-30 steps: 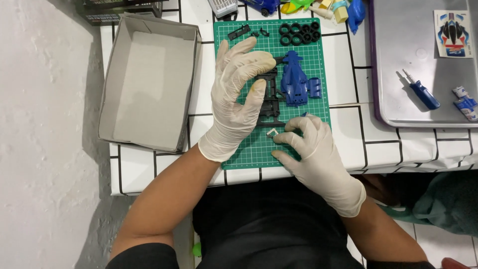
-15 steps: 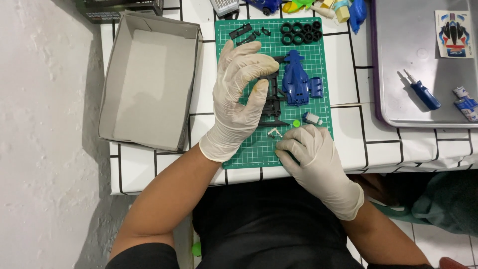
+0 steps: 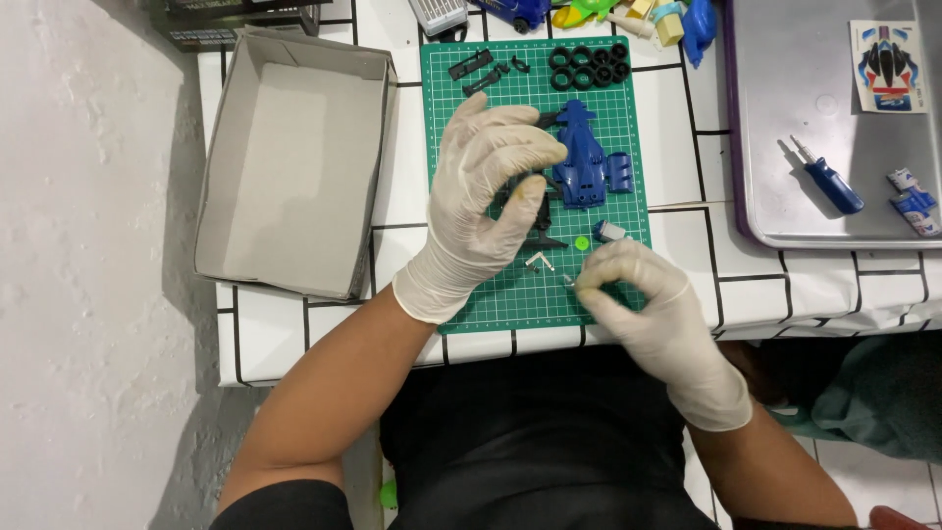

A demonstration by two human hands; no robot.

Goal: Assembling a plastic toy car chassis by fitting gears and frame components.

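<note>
Both hands wear white gloves over a green cutting mat (image 3: 471, 294). My left hand (image 3: 486, 196) grips a black plastic chassis part (image 3: 535, 201) that lies on the mat, fingers curled round it. My right hand (image 3: 628, 294) pinches a tiny metal piece (image 3: 571, 282) between thumb and forefinger at the mat's near edge. A blue toy car body (image 3: 587, 162) lies just right of the black part. A small green gear (image 3: 581, 242), a grey motor-like piece (image 3: 608, 232) and a small white bracket (image 3: 537, 260) lie between the hands.
An empty grey cardboard box (image 3: 294, 157) stands left of the mat. Several black tyres (image 3: 589, 67) and small black parts (image 3: 481, 67) lie at the mat's far end. On the right, a metal tray (image 3: 785, 98) holds a blue screwdriver (image 3: 829, 182) and a sticker sheet (image 3: 888, 67).
My right hand has lifted off the mat's lower right and drawn back a little, now pinching a tiny metal piece. The left hand stays on the black part, its fingers shifted slightly.
</note>
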